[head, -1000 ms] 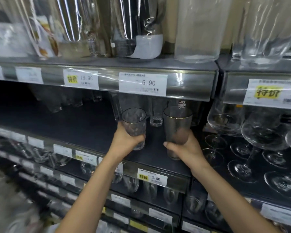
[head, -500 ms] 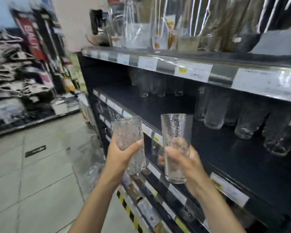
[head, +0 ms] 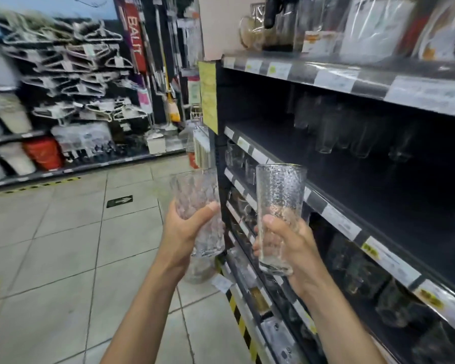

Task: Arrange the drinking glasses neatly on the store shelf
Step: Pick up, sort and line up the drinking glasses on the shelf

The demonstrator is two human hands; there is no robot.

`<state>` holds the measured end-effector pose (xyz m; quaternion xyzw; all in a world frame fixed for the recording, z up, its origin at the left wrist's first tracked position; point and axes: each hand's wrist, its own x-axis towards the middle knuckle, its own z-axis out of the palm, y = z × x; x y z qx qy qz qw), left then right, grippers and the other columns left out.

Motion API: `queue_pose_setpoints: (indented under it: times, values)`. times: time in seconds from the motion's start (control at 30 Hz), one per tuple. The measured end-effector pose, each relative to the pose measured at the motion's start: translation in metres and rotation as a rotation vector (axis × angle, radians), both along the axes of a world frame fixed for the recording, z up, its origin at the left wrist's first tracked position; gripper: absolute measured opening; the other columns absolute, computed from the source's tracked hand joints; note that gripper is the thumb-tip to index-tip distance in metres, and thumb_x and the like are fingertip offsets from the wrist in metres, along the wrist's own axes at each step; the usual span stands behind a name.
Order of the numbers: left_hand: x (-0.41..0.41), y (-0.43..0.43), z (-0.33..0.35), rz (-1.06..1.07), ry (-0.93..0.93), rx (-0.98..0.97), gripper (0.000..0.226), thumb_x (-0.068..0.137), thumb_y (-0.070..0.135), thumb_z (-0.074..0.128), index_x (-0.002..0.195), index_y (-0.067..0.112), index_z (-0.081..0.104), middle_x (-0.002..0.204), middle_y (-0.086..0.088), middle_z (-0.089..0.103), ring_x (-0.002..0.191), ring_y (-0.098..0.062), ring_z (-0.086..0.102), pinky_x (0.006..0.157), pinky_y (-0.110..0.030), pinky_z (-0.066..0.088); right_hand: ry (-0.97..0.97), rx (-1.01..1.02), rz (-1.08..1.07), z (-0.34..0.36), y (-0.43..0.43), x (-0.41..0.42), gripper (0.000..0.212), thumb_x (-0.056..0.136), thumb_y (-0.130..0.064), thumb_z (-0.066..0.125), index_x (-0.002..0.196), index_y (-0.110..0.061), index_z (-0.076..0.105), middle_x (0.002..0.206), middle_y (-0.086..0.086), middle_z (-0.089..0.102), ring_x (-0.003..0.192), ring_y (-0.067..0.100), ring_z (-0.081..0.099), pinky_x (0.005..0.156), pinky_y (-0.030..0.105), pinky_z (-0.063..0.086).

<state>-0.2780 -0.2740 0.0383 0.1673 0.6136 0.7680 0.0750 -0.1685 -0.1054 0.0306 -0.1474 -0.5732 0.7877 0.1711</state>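
Head view, single entry.

Item 1: patterned glass [head: 192, 193], clear and upright, rim up. The left hand [head: 181, 232] holds it, fingers and thumb curled round its lower half. It hangs over the tiled floor [head: 63, 245], just off the shelf unit's end, touching no shelf.

Item 2: tall dimpled glass [head: 280, 190], clear and upright, with a thin dark rim. The right hand [head: 292, 240] grips it, fingers wrapped round the lower part and the base showing below them. It stands in front of the edge strip of the dark shelf [head: 365, 174], not yet over the deck.

Item 3: dark shelf, running away to the right and forward of both hands. A row of glasses [head: 326, 132] stands blurred at the back, with bare deck in front of it. Price labels [head: 340, 224] line the front edge.

Relation that governs the placing: the open deck lies right of and beyond both glasses, whose long axes are vertical. The right hand is nearer and would likely go in first. The left must cross further rightward, past the unit's end.

Background: racks of white hangers [head: 76, 74] across the aisle, blurred.
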Motion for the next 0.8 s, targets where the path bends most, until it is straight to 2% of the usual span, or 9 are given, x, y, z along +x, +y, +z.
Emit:
queue_pose_setpoints:
  times: [0.1, 0.17, 0.27, 0.43, 0.5, 0.57, 0.6, 0.7, 0.8]
  values:
    - [-0.053, -0.004, 0.005, -0.037, 0.023, -0.02, 0.082, 0.059, 0.041, 0.084, 0.127, 0.006, 0.056, 0.111, -0.015, 0.073, 0.102, -0.035, 0.07, 0.095, -0.059, 0.052, -0.002, -0.005, -0.039, 0.003, -0.008, -0.051, 0.091, 0.059, -0.04, 0.084, 0.136, -0.014, 0.044, 0.095, 0.012, 0.072, 0.072, 0.028, 0.068, 0.073, 0.043, 0.057]
    - [-0.088, -0.005, 0.006, -0.069, 0.024, -0.031, 0.081, 0.06, 0.043, 0.083, 0.127, 0.005, 0.057, 0.11, -0.016, 0.073, 0.101, -0.035, 0.071, 0.095, -0.059, 0.053, 0.007, 0.015, -0.063, 0.003, -0.01, -0.084, 0.097, 0.054, -0.045, 0.084, 0.136, -0.01, 0.045, 0.091, 0.013, 0.073, 0.07, 0.028, 0.068, 0.076, 0.044, 0.056]
    - [-0.137, -0.006, 0.008, -0.092, 0.024, -0.04, 0.094, 0.056, 0.057, 0.086, 0.129, 0.006, 0.056, 0.112, -0.015, 0.072, 0.103, -0.033, 0.07, 0.096, -0.057, 0.052, 0.017, 0.029, -0.1, 0.004, -0.013, -0.126, 0.092, 0.055, -0.048, 0.082, 0.131, -0.009, 0.047, 0.084, 0.012, 0.073, 0.066, 0.028, 0.068, 0.084, 0.047, 0.054]
    - [-0.21, 0.003, 0.006, -0.135, 0.002, -0.057, 0.096, 0.061, 0.073, 0.077, 0.134, 0.015, 0.056, 0.125, -0.01, 0.068, 0.116, -0.031, 0.065, 0.103, -0.057, 0.046, 0.01, 0.043, -0.19, 0.005, -0.007, -0.184, 0.086, 0.057, -0.047, 0.081, 0.13, -0.01, 0.051, 0.095, 0.009, 0.076, 0.065, 0.025, 0.069, 0.07, 0.04, 0.058]
    - [-0.24, 0.013, 0.002, -0.143, -0.012, -0.061, 0.096, 0.061, 0.076, 0.076, 0.136, 0.02, 0.055, 0.13, -0.009, 0.065, 0.12, -0.032, 0.062, 0.104, -0.06, 0.044, -0.004, 0.065, -0.212, 0.005, -0.001, -0.205, 0.097, 0.056, -0.051, 0.081, 0.136, -0.009, 0.046, 0.091, 0.007, 0.076, 0.067, 0.024, 0.07, 0.084, 0.051, 0.056]
    - [-0.268, 0.028, -0.001, -0.164, -0.009, -0.067, 0.101, 0.058, 0.079, 0.075, 0.14, 0.025, 0.052, 0.134, -0.003, 0.063, 0.124, -0.027, 0.06, 0.106, -0.058, 0.043, -0.026, 0.088, -0.234, 0.004, 0.009, -0.226, 0.099, 0.057, -0.054, 0.08, 0.138, -0.01, 0.044, 0.086, 0.007, 0.075, 0.068, 0.023, 0.071, 0.1, 0.065, 0.043]
    - [-0.281, 0.036, -0.002, -0.176, 0.003, -0.071, 0.102, 0.058, 0.08, 0.074, 0.141, 0.025, 0.05, 0.135, 0.0, 0.062, 0.125, -0.023, 0.059, 0.107, -0.055, 0.043, -0.028, 0.096, -0.25, 0.003, 0.015, -0.237, 0.094, 0.057, -0.054, 0.08, 0.134, -0.01, 0.048, 0.085, 0.007, 0.075, 0.068, 0.023, 0.071, 0.099, 0.065, 0.043]
    - [-0.319, 0.065, -0.004, -0.222, 0.04, -0.09, 0.107, 0.06, 0.083, 0.07, 0.146, 0.024, 0.045, 0.141, 0.003, 0.057, 0.129, -0.016, 0.055, 0.11, -0.051, 0.041, -0.025, 0.095, -0.319, 0.001, 0.04, -0.271, 0.082, 0.056, -0.052, 0.08, 0.121, -0.009, 0.057, 0.084, 0.007, 0.074, 0.065, 0.024, 0.069, 0.077, 0.046, 0.053]
    - [-0.358, 0.099, -0.005, -0.28, 0.044, -0.106, 0.111, 0.058, 0.084, 0.071, 0.147, 0.025, 0.042, 0.144, 0.002, 0.054, 0.131, -0.019, 0.053, 0.111, -0.055, 0.039, -0.034, 0.092, -0.383, -0.005, 0.066, -0.309, 0.084, 0.056, -0.055, 0.08, 0.122, -0.008, 0.058, 0.086, 0.008, 0.075, 0.068, 0.026, 0.071, 0.083, 0.05, 0.053]
